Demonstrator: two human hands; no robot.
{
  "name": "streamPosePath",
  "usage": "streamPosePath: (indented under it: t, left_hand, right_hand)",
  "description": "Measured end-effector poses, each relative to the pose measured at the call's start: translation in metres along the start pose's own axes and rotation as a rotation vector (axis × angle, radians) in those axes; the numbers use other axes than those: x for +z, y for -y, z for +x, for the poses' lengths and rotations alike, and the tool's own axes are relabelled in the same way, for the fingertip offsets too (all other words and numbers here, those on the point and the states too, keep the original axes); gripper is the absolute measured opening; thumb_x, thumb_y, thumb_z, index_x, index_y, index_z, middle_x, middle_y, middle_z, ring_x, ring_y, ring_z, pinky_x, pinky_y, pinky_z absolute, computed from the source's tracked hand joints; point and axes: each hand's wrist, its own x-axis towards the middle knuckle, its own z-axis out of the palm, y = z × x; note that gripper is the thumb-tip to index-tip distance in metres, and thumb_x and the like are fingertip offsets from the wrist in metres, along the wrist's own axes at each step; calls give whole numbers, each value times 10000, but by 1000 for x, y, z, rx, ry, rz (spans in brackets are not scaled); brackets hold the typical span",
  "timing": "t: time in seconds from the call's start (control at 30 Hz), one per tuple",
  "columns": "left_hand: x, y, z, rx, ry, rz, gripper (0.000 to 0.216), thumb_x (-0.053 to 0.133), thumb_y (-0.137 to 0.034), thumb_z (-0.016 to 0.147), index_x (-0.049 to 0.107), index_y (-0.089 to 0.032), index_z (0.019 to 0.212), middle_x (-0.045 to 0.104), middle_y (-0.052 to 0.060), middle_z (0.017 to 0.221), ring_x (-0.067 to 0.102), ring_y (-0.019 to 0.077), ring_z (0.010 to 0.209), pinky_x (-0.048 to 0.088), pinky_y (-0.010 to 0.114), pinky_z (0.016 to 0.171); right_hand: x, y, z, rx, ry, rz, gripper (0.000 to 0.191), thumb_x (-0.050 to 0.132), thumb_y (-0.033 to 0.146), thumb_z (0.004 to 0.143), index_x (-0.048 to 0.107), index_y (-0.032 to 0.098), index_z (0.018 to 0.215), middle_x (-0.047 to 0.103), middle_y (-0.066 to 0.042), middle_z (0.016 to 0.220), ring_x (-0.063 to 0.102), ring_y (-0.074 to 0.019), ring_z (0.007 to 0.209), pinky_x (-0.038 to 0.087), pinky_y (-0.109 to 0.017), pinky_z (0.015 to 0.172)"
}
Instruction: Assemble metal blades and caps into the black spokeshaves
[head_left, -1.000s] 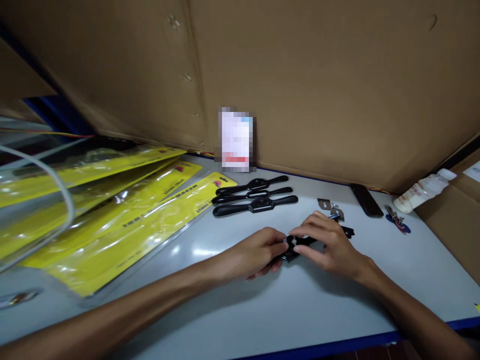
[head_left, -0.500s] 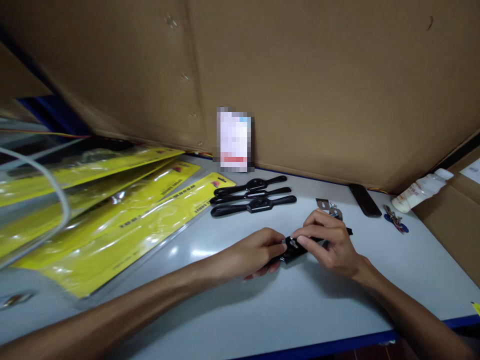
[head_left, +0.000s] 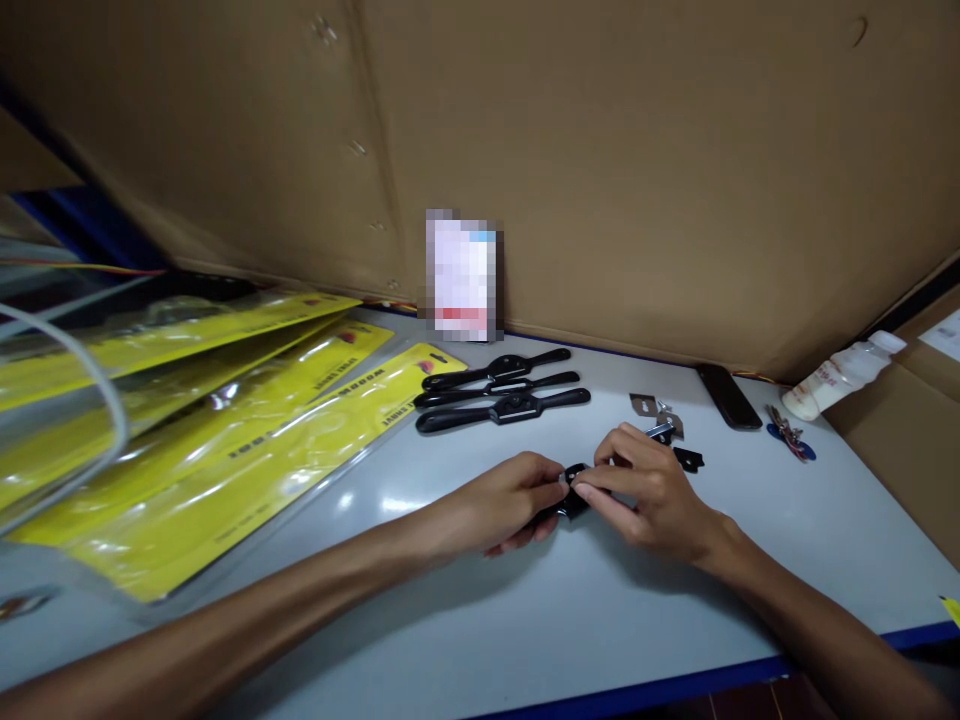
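My left hand (head_left: 525, 495) is closed around one handle of a black spokeshave (head_left: 574, 505), held just above the table. Against the middle of that tool, the thumb and fingertips of my right hand (head_left: 645, 490) are pressed together; whatever small part they pinch is hidden. Behind my hands lie three more black spokeshaves (head_left: 517, 408) side by side. Close behind my right fingers are thin metal blades (head_left: 643, 405), a bright metal piece (head_left: 661, 432) and a black notched plate (head_left: 688, 460).
Yellow spokeshave packages (head_left: 300, 450) in clear plastic spread over the left side, with a pale cable (head_left: 105, 380) across them. A black phone (head_left: 729, 397), keys (head_left: 789, 432) and a bottle (head_left: 844, 375) lie at right. A cardboard wall (head_left: 637, 180) closes off the back.
My right fingertips have moved slightly left and closer to my left thumb on the spokeshave. The black notched plate behind my right hand shows more fully. The view has shifted a little.
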Motion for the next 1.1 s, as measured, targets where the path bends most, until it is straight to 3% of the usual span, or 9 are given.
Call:
streamPosePath:
  t: [0.37, 0.53, 0.7, 0.83, 0.93, 1.0, 1.1]
  left_hand:
    - [-1, 3, 1, 8, 20, 14, 350, 520, -524, 868, 480, -217, 705, 475, -82, 545, 327, 58, 364, 264, 195, 323]
    - [0, 1, 1, 0, 16, -14, 392, 562, -582, 811, 473, -219, 691, 495, -86, 548, 323, 48, 352, 251, 192, 311]
    - [0, 2, 1, 17, 28, -1, 356, 555, -540, 824, 474, -219, 693, 481, -89, 543, 324, 51, 353, 259, 189, 307]
    - [0, 3, 1, 9, 25, -6, 335, 557, -524, 814, 472, -220, 703, 502, -80, 557, 333, 54, 358, 262, 187, 307]
    - [0, 2, 1, 4, 18, 11, 330, 543, -517, 823, 478, -218, 699, 491, -80, 552, 339, 56, 364, 267, 185, 309]
    - [0, 2, 1, 3, 20, 19, 328, 528, -498, 843, 470, -220, 678, 464, -88, 520, 327, 57, 359, 269, 185, 311]
    - [0, 1, 1, 0, 30, 23, 311, 510, -452, 870, 464, -223, 664, 445, -94, 483, 311, 59, 344, 266, 188, 312]
  right_hand:
    - [-5, -4, 1, -21, 9, -63, 236, 530, 222, 1006, 764, 192, 988, 599, -63, 834, 553, -181, 787, 446, -320, 667]
    - [-3, -5, 0, -31, -17, -76, 317, 540, 235, 995, 703, 165, 732, 598, -55, 780, 516, -163, 725, 413, -309, 632]
    - [0, -2, 0, -6, 12, -18, 250, 541, 228, 1007, 760, 166, 905, 602, -51, 796, 541, -162, 748, 419, -299, 633]
    - [-2, -1, 2, 21, -25, 30, 314, 545, 238, 1002, 746, 155, 775, 585, -43, 740, 528, -155, 694, 417, -304, 620]
    - [-4, -3, 2, 78, -36, 116, 269, 526, 242, 1018, 771, 185, 924, 589, -25, 748, 543, -149, 700, 432, -294, 642]
    - [-4, -6, 2, 123, -26, 36, 259, 509, 229, 1027, 765, 188, 1035, 599, -30, 773, 546, -163, 739, 430, -308, 677]
    - [-2, -11, 0, 140, 50, -60, 261, 526, 243, 1026, 772, 183, 967, 591, -35, 788, 533, -168, 761, 411, -316, 698]
